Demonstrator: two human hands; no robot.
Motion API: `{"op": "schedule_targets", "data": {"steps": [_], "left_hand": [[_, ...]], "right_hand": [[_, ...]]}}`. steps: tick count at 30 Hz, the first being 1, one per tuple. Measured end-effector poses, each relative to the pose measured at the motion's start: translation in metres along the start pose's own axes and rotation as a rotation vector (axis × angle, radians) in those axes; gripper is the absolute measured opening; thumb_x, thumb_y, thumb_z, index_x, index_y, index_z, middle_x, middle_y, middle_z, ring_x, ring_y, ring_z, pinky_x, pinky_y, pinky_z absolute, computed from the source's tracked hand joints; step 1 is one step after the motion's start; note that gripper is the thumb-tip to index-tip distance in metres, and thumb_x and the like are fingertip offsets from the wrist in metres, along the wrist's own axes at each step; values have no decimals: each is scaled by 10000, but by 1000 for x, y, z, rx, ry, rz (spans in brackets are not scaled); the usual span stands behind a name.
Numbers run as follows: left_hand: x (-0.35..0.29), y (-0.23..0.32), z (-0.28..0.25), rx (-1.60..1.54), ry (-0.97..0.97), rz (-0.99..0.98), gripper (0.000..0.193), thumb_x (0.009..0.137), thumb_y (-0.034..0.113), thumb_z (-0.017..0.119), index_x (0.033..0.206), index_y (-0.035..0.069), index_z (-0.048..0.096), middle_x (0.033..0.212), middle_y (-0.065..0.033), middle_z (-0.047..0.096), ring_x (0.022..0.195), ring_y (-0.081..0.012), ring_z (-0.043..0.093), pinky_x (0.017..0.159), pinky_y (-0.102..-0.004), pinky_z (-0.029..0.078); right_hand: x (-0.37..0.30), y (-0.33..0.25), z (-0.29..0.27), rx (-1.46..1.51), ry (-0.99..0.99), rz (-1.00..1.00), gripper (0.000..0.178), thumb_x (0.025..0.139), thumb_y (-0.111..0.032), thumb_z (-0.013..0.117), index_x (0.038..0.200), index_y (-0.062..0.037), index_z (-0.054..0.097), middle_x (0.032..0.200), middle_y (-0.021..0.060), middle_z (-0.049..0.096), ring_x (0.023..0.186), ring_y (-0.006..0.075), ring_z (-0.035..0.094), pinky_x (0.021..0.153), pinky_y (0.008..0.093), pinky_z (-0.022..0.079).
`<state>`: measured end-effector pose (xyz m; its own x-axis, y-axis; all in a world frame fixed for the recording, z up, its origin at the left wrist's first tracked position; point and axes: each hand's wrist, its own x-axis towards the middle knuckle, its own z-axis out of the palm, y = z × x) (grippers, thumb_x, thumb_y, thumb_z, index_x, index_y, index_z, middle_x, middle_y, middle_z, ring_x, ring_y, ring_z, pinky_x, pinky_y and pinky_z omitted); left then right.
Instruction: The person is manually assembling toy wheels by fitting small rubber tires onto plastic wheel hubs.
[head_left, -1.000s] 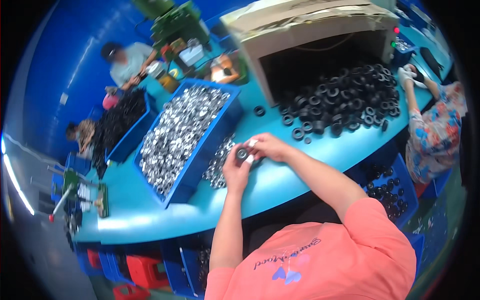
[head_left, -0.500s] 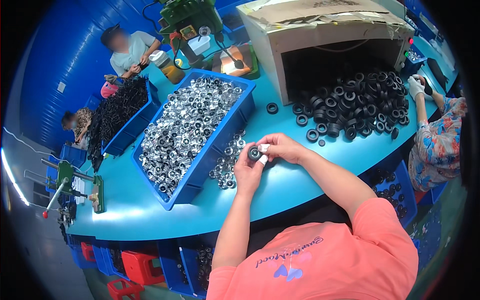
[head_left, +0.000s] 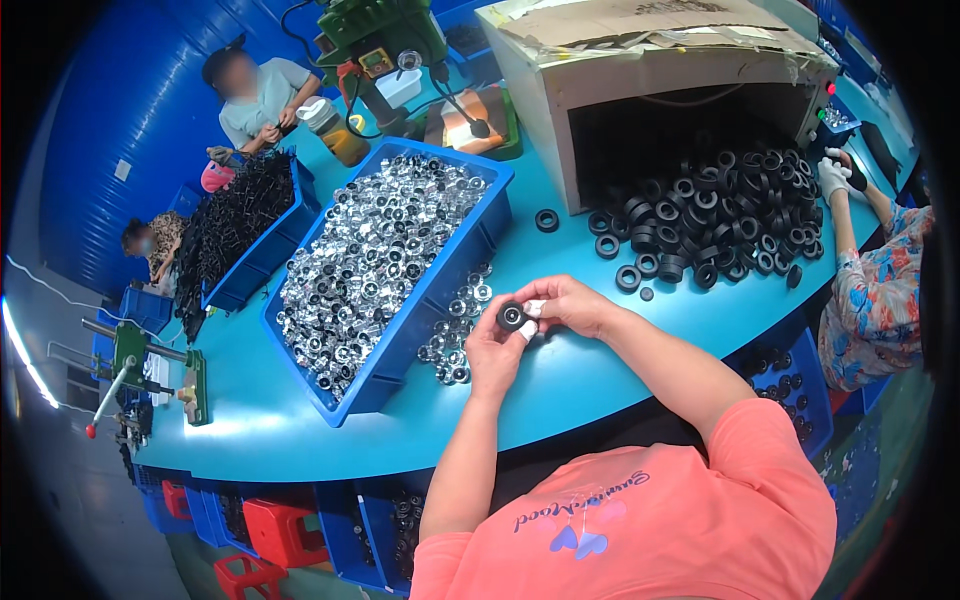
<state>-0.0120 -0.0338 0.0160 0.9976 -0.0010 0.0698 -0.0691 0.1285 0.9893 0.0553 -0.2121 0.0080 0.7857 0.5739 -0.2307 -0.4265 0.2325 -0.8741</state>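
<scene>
Above the table's near side, a small black wheel [head_left: 512,316] with a shiny round centre is held between both my hands. My left hand [head_left: 491,352] grips it from the near left, thumb and fingers closed around its rim. From the right, my right hand [head_left: 567,304] pinches its edge; white coverings show on some fingertips. Just left of my hands, loose clear hubs [head_left: 459,335] lie beside a blue bin [head_left: 400,362] heaped with more of them. A pile of black rubber rings [head_left: 715,215] spreads to the far right.
A white box-shaped oven [head_left: 555,130] stands open behind the rings. Green presses [head_left: 375,40] stand at the back and left [head_left: 130,350]. Another blue bin [head_left: 255,262] holds black parts. Co-workers sit at the left and at the right [head_left: 875,285]. Red stools [head_left: 285,530] stand below.
Both my hands stay together on the wheel and have shifted very slightly down. The wheel's face has turned a little more toward the camera.
</scene>
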Motion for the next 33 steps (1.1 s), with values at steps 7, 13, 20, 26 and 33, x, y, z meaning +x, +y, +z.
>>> {"op": "schedule_targets", "data": {"steps": [7,13,20,26,33], "left_hand": [[0,-2,-4,-37,-15,-38,528,906,-43,767,1397,-16,576,1219,-103,718,1101,-181,721,961,-302,578],[-3,5,-2,-5,-9,-33,532,912,-38,765,1404,-16,565,1217,-97,715,1102,-170,714,956,-297,575],[-63,65,-30,290,23,-33,565,835,140,852,1340,23,628,1129,-42,679,987,-125,661,885,-284,539],[-230,106,-181,466,57,-436,561,801,175,882,1289,-9,674,1076,-47,712,987,-127,669,860,-300,551],[-280,128,-191,897,92,-608,482,874,109,799,1319,-21,665,941,-33,680,847,-104,638,777,-261,533]], "right_hand": [[0,3,-5,52,-4,24,239,1027,-88,624,1231,-4,713,986,82,726,786,136,693,675,247,572],[-1,-2,-3,7,-18,21,241,1032,-84,617,1237,4,706,986,86,725,774,136,691,688,247,576],[-6,-7,-3,-217,1,-11,276,1016,-128,650,1252,5,701,1049,70,731,844,131,695,700,277,580],[-20,-67,-10,-1035,255,-242,327,913,-178,737,1205,-32,732,1120,151,728,1017,299,709,887,420,568],[42,-65,-47,-1481,542,-363,394,911,-186,729,1253,5,682,1312,213,637,1175,400,664,1031,484,540]]}}
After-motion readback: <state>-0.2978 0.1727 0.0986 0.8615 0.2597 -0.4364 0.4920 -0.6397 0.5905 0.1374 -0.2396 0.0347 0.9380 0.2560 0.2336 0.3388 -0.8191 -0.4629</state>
